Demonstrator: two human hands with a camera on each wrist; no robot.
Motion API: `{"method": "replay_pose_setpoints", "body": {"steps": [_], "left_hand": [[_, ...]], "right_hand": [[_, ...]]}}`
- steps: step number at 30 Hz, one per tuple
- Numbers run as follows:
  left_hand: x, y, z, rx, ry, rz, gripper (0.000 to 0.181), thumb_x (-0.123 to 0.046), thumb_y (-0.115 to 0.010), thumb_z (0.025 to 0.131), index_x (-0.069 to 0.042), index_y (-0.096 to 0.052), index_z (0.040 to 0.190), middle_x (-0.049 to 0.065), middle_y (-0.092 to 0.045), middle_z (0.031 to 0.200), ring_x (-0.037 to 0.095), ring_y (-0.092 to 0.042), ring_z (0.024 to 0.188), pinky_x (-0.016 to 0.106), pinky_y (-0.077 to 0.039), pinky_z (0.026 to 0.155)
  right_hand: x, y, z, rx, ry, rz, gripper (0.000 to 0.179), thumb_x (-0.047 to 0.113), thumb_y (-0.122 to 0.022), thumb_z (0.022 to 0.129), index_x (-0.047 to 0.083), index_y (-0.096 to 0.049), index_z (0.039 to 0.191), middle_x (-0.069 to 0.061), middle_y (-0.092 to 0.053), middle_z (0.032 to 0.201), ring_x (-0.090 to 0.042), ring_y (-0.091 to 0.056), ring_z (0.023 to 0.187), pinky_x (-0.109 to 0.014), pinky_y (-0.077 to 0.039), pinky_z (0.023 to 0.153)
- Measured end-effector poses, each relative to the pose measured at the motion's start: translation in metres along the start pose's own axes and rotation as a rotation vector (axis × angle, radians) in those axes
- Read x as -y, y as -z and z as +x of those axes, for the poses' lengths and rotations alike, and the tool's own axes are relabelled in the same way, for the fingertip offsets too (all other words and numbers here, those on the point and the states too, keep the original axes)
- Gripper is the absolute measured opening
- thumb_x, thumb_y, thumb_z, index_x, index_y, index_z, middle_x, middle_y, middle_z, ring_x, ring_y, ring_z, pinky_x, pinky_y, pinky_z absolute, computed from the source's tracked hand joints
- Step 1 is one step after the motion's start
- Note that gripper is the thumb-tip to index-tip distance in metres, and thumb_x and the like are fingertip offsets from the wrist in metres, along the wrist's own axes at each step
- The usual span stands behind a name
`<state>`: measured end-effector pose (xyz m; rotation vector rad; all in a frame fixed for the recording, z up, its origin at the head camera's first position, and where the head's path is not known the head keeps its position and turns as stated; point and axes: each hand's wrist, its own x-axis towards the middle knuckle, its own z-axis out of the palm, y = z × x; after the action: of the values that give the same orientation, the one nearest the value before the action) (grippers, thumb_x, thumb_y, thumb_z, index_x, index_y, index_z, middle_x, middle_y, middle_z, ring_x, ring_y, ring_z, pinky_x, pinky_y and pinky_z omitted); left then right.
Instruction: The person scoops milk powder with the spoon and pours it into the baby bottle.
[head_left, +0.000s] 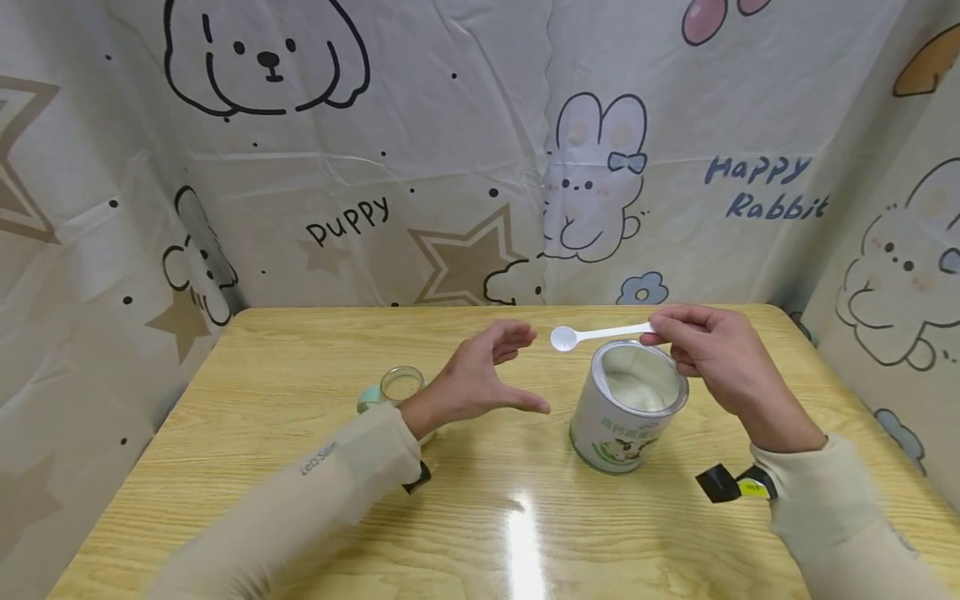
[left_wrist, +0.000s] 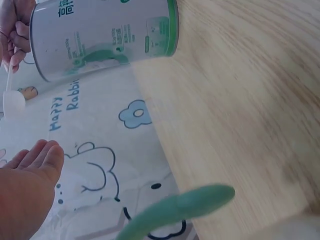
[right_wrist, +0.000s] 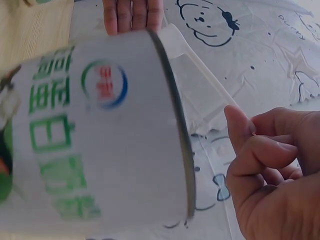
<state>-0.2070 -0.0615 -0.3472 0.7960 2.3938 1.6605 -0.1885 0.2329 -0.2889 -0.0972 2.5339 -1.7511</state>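
Pinched by its handle end, a white measuring scoop point(head_left: 564, 338) is in my right hand point(head_left: 712, 354), level above the far rim of an open milk powder can point(head_left: 618, 429). Pale powder point(head_left: 637, 383) shows inside the can, which stands upright. The scoop's bowl points left, toward my left hand point(head_left: 480, 375). That hand holds nothing; its fingers and thumb are spread apart, left of the can. In the left wrist view the scoop point(left_wrist: 14, 104) hangs beyond the left fingertips. In the right wrist view the thumb and fingers press on the handle point(right_wrist: 212, 80).
A glass cup point(head_left: 402, 383) with a green handle point(head_left: 367, 398) stands behind the left forearm, partly hidden by it. The wooden table point(head_left: 300, 350) ends at a patterned cloth point(head_left: 450, 167) hung behind and at both sides.
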Motion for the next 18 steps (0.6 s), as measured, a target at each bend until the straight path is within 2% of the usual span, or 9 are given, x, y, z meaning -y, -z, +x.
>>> {"method": "replay_pose_setpoints", "body": {"steps": [6,13,18], "left_hand": [[-0.001,-0.011,0.004,0.016,-0.015,-0.004,0.093,-0.011,-0.095,0.066,-0.001,-0.045,0.143,0.011,-0.053,0.143,0.022,-0.05,0.133,0.022,-0.04,0.109],[-0.001,-0.022,0.009,0.027,-0.043,0.008,0.094,-0.009,-0.096,0.064,0.0,-0.045,0.142,0.012,-0.053,0.143,0.022,-0.05,0.133,0.021,-0.039,0.109],[-0.002,-0.03,0.013,0.042,-0.061,0.025,0.095,-0.011,-0.096,0.064,0.001,-0.044,0.143,0.014,-0.052,0.144,0.023,-0.049,0.134,0.022,-0.039,0.11]], "right_hand": [[-0.008,0.013,-0.003,-0.031,-0.013,-0.061,0.029,0.023,-0.056,0.104,-0.002,-0.057,0.118,0.013,-0.071,0.085,-0.005,-0.047,0.066,-0.017,-0.043,0.054],[-0.017,0.027,-0.007,-0.046,0.003,-0.047,0.013,0.022,-0.058,0.103,0.011,-0.065,0.106,0.013,-0.071,0.085,-0.006,-0.045,0.064,-0.019,-0.041,0.051],[-0.023,0.038,-0.01,-0.056,0.015,-0.041,0.011,0.019,-0.057,0.104,0.021,-0.068,0.1,0.013,-0.071,0.084,-0.007,-0.043,0.061,-0.021,-0.039,0.049]]}}
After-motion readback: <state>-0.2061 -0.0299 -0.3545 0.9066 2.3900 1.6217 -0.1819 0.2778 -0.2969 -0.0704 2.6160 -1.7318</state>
